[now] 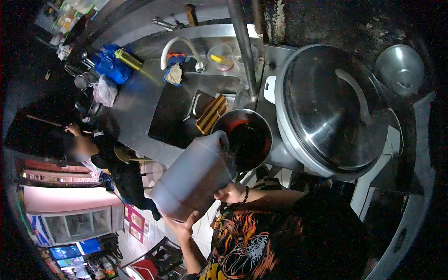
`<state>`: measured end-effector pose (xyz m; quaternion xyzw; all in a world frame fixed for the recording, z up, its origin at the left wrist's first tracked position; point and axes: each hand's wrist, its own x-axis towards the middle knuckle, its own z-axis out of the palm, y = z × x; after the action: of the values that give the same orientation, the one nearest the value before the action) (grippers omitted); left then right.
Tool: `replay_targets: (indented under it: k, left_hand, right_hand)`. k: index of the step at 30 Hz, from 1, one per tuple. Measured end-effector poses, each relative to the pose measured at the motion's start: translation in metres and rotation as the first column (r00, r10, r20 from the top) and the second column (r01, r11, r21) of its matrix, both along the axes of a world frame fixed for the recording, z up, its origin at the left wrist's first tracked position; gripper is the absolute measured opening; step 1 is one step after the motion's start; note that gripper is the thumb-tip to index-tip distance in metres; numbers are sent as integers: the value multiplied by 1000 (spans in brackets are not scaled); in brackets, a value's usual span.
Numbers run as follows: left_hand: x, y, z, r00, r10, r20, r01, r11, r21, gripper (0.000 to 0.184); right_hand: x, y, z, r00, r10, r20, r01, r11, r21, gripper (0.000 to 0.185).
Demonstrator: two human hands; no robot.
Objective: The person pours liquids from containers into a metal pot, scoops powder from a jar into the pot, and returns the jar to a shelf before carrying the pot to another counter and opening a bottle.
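Head view | large translucent plastic jug (193,175) tilted beside round metal pot (269,135), worktop (133,105) front edge | left hand (185,226) clamped at base, right hand (229,192) gripping side | likely heavy, slightly flexible; support base

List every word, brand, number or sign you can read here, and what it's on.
No text is readable.
Plastic jug: no lettering made out.
Large pot lid: none made out.
Pink-and-white panels: too blurred.
Blue-and-white strip beside the glass-fronted cabinet: too small and blurred.
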<state>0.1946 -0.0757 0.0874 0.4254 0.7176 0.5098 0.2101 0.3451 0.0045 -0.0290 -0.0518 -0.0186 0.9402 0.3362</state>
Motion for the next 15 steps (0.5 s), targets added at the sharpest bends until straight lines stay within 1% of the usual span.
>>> replay_targets:
  k: [1,2,3,4,5,6,7,9,10,11,12,13,15]
  left_hand:
    - [-1,2,1,1000,-8,2,8,1000,2,89]
    - [-2,3,2,997,-29,75,33,998,-54,86]
    - [-4,4,2,988,-46,149,63,992,-109,84]
    - [-11,4,-2,987,-58,152,75,991,-108,84]
    - [-20,4,-6,970,-70,233,109,982,-157,82]
    - [-26,5,-10,946,-78,313,147,968,-203,80]
    - [-29,5,-13,944,-90,316,160,966,-202,80]
    - [-29,13,-8,887,-189,422,215,977,-14,80]
    - [-39,14,-13,883,-203,423,228,974,-10,80]
    - [-56,15,-23,815,-248,523,267,963,41,82]
    - [-71,19,-33,733,-294,614,300,949,95,84]
    - [-84,26,-42,726,-307,615,316,944,99,84]
    - [-108,40,-56,600,-342,723,349,925,148,92]
  right_hand:
    - [-6,-1,-19,998,-2,-59,5,999,51,22]
    - [-10,-1,-32,993,-1,-116,12,995,100,24]
    - [-5,4,-9,994,-11,-113,22,995,100,24]
    - [1,10,13,999,-47,-27,51,979,196,28]
    - [6,16,32,994,-91,58,70,954,291,31]
    - [6,18,34,997,-72,29,60,952,301,39]
    - [5,18,35,996,-85,32,72,951,302,39]
    - [1,19,39,982,-87,165,31,949,313,46]
    - [-4,19,28,981,-101,167,44,948,316,46]
    - [-11,19,9,953,-122,279,3,920,392,43]
    - [-14,21,5,910,-152,387,-47,888,458,40]
    - [-15,22,2,906,-168,388,-33,887,460,40]
    - [-10,30,29,730,-290,619,-209,768,606,38]
